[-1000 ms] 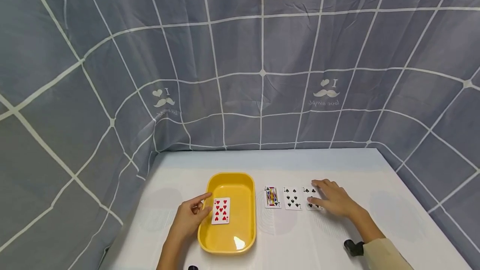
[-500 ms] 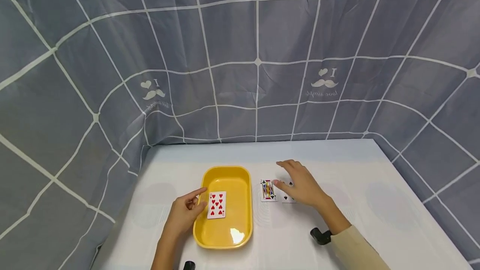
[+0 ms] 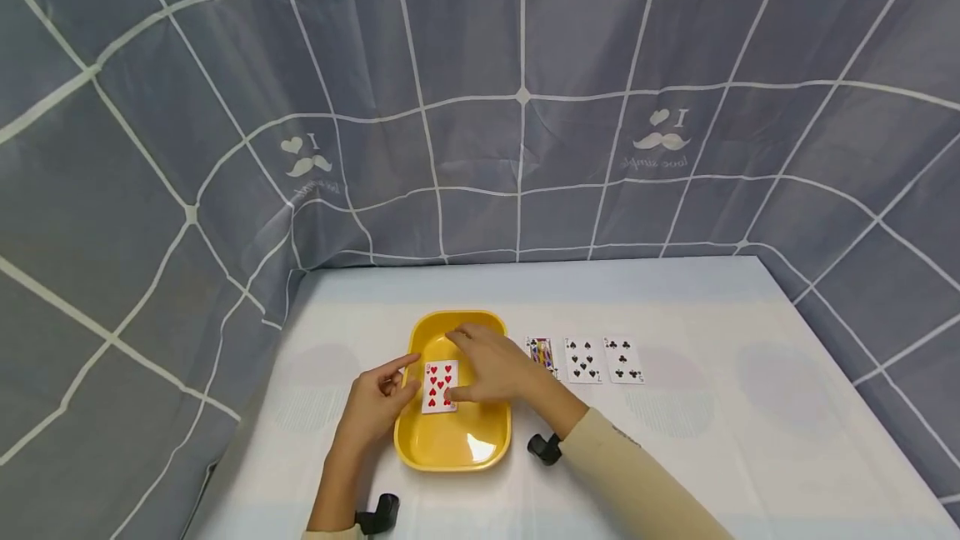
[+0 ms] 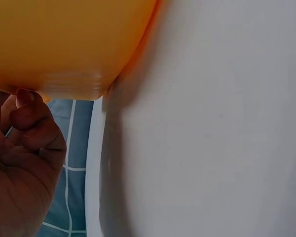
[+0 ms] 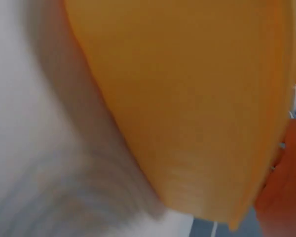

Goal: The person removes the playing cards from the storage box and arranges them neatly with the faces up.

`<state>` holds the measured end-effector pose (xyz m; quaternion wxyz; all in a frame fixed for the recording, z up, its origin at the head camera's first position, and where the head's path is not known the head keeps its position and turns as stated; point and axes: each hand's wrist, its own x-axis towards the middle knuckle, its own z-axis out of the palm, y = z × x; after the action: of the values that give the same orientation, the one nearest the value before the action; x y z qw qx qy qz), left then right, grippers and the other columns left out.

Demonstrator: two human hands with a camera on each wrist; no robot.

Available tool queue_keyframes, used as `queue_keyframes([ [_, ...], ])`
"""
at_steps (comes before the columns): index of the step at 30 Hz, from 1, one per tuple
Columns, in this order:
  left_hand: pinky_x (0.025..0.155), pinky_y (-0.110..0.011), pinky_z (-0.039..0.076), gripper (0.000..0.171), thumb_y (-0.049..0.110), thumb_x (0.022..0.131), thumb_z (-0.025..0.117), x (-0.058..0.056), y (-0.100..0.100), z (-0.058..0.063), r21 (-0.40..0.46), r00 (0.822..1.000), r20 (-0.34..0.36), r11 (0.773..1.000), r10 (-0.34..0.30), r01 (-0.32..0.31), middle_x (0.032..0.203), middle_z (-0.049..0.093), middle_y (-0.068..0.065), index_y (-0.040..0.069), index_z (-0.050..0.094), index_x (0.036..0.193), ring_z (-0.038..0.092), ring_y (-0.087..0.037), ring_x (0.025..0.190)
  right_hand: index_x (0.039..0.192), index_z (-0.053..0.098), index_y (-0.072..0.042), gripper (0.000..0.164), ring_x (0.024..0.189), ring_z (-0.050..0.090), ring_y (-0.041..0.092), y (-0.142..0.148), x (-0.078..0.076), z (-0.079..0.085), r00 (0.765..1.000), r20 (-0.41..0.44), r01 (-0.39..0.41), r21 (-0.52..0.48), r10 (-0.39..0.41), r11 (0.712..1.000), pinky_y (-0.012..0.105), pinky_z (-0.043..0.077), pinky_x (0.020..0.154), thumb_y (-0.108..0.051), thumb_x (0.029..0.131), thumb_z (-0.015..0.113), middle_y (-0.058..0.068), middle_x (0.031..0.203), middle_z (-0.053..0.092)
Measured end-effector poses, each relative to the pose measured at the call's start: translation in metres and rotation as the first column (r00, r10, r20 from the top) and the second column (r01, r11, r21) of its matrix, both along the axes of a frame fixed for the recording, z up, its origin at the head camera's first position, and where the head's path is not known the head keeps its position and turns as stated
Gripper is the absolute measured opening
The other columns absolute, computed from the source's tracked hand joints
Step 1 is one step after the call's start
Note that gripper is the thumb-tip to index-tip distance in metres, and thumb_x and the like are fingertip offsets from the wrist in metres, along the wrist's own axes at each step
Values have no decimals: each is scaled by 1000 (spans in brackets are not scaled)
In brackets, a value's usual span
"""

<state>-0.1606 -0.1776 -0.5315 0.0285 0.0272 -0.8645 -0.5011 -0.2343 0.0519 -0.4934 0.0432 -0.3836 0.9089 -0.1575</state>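
Observation:
A yellow tray stands on the table, and a nine of hearts lies inside it, face up, toward the left. My left hand holds the tray's left rim with thumb and index finger. In the left wrist view the other fingers of the left hand curl against the tray's outer wall. My right hand reaches over the tray, fingers spread, its thumb overlapping the card's lower right corner. The right wrist view shows mostly the tray's outer side.
Right of the tray, three cards lie face up in a row: a face card, a black seven and a five of clubs. A white cloth covers the table. A grey gridded curtain hangs behind and at both sides.
My right hand has moved left, from the five of clubs across the other cards to over the tray. The left hand stays at the tray's rim. The head view has tilted slightly.

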Motion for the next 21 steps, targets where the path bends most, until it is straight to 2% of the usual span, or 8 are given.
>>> queue_keyframes([
  [3,46,-19,31,36,19,87,72,0,1,1,0,1000,11,1000,5,-5,67,45,-1,25,68,122,38,-9,54,146,41,-12,98,132,45,22,-12,0,-7,1000,5,-21,89,20,996,39,39,109,-71,72,67,6,146,45],
  [8,47,-20,32,36,21,87,72,0,0,1,-12,1000,26,1000,11,-11,68,46,-1,29,67,122,40,-10,56,146,40,-13,111,128,45,23,-25,-3,-15,1000,12,-10,228,8,974,40,38,110,-79,62,68,5,145,43],
  [13,46,-20,32,36,20,87,73,-1,0,1,-5,1000,14,1000,9,-9,67,46,-1,30,67,121,40,-11,54,143,46,-16,105,128,44,24,-32,-5,-18,1000,-6,3,292,-1,956,42,36,109,-78,61,70,4,141,45],
  [21,47,-19,30,38,18,86,73,0,1,1,0,1000,15,1000,5,-5,68,45,-1,25,67,123,38,-9,55,132,57,-24,87,116,47,20,-32,-5,-23,1000,-13,14,274,-11,962,40,39,104,-76,62,71,1,130,50],
])
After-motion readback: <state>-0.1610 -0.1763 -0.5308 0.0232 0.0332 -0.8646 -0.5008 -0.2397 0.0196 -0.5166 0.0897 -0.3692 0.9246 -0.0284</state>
